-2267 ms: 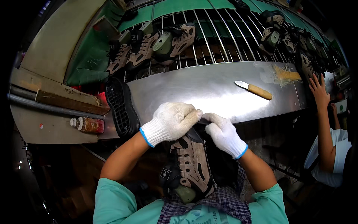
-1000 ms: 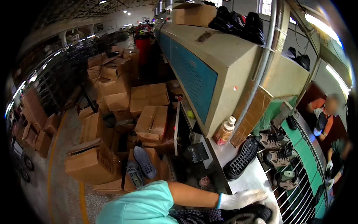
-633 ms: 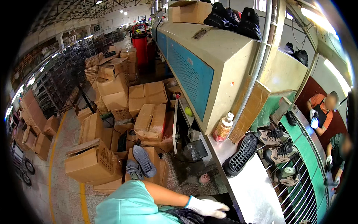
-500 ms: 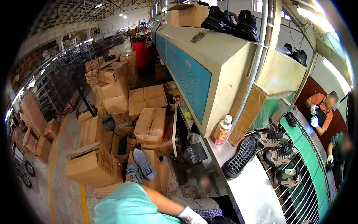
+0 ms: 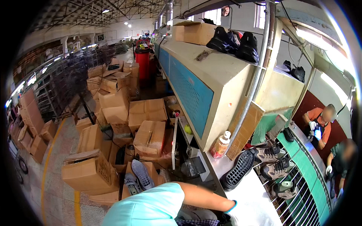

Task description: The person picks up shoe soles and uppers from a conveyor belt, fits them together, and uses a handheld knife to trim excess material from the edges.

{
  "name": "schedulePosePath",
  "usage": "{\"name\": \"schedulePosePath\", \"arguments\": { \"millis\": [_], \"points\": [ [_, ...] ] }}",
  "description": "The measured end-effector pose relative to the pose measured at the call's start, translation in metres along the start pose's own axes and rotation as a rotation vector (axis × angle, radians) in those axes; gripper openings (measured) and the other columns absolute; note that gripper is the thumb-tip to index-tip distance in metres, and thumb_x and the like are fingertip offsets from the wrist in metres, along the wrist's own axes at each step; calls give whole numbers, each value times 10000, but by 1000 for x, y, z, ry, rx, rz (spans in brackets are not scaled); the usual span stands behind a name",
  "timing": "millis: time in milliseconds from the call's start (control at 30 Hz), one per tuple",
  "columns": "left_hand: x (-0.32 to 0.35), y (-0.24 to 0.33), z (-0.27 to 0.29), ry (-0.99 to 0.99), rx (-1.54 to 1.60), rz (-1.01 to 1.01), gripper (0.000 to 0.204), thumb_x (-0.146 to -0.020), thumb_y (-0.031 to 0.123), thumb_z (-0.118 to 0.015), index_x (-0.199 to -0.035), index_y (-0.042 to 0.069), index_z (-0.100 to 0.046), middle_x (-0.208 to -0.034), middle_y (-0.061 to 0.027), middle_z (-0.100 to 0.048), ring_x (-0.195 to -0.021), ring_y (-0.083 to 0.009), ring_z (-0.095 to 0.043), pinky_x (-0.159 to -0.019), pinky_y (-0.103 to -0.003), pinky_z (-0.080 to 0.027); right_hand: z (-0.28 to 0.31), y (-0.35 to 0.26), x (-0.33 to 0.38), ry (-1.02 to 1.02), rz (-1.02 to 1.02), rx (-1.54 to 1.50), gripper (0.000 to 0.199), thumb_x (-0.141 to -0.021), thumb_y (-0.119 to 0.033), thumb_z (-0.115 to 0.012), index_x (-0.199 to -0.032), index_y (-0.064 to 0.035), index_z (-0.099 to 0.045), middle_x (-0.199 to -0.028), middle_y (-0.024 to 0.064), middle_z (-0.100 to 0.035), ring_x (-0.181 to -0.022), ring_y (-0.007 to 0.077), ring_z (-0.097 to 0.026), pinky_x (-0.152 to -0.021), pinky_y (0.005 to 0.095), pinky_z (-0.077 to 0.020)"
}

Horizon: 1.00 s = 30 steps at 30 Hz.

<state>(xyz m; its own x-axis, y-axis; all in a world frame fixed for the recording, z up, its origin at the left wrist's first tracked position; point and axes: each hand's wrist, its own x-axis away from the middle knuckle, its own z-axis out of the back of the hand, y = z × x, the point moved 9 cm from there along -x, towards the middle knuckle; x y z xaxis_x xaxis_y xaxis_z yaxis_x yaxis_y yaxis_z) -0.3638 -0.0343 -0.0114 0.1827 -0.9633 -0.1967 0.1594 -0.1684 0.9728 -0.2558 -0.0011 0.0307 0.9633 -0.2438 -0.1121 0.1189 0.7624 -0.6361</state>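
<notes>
My left arm, in a light teal sleeve, reaches rightward across the bottom of the view. Its hand (image 5: 233,217) wears a white glove with a blue cuff and is at the near edge of the metal worktop (image 5: 258,201). The fingers run out of the picture, so what they hold, if anything, is hidden. Just beyond that hand, a dark shoe sole (image 5: 238,170) lies on the worktop with its ridged tread up. Beige and black shoes (image 5: 278,168) rest to its right on the roller conveyor (image 5: 301,188). My right hand is out of view.
A plastic bottle (image 5: 221,145) stands beside the sole, against the beige and blue machine (image 5: 226,101). Black shoes (image 5: 247,47) sit on top of it. Cardboard boxes (image 5: 88,173) are piled at left, with grey shoes (image 5: 142,175) on one. Two people (image 5: 320,122) work across the conveyor.
My left forearm has swung to the right, bringing the gloved hand from the bottom middle to the worktop's edge. The whole view has shifted slightly. Both people across the conveyor have moved their hands.
</notes>
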Motion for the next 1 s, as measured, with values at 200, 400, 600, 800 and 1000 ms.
{"name": "schedulePosePath", "arguments": {
  "millis": [200,400,600,800,1000],
  "points": [
    [-8,-10,-8,-39,-38,-53,623,-888,372,-894,-1368,39,-678,-1206,-151,-776,-1099,-263,-724,-962,-402,-577,-1,-5,-3,-78,17,98,469,-1063,-314,-619,-1413,-3,-641,-1334,244,-683,-1281,411,-621,-1110,489,-484],
    [15,-34,2,-63,-106,-10,587,-907,416,-872,-1345,62,-704,-1201,-153,-778,-1096,-281,-726,-964,-414,-573,6,0,9,-105,75,182,505,-1050,-337,-659,-1438,-14,-633,-1381,252,-669,-1323,427,-607,-1141,495,-470],
    [61,-57,-4,-191,-262,59,557,-926,460,-850,-1321,86,-729,-1195,-155,-780,-1094,-298,-729,-965,-426,-570,11,130,131,-96,-321,-69,522,-1051,-238,-668,-1517,-21,-583,-1498,221,-630,-1440,367,-553,-1215,442,-416],
    [74,-100,8,-32,-397,93,514,-1006,489,-754,-1324,85,-736,-1247,-160,-770,-1136,-332,-718,-988,-453,-561,-16,93,125,2,-384,-240,583,-947,-202,-703,-1487,-20,-582,-1425,189,-642,-1365,331,-586,-1175,426,-446],
    [-14,-50,-39,-51,-432,-458,295,-1034,324,-666,-1124,48,-718,-1049,-178,-709,-963,-354,-658,-881,-482,-541,-15,97,117,138,-384,-418,651,-842,-166,-738,-1457,-20,-582,-1352,157,-654,-1290,295,-619,-1135,411,-476]
  ]
}}
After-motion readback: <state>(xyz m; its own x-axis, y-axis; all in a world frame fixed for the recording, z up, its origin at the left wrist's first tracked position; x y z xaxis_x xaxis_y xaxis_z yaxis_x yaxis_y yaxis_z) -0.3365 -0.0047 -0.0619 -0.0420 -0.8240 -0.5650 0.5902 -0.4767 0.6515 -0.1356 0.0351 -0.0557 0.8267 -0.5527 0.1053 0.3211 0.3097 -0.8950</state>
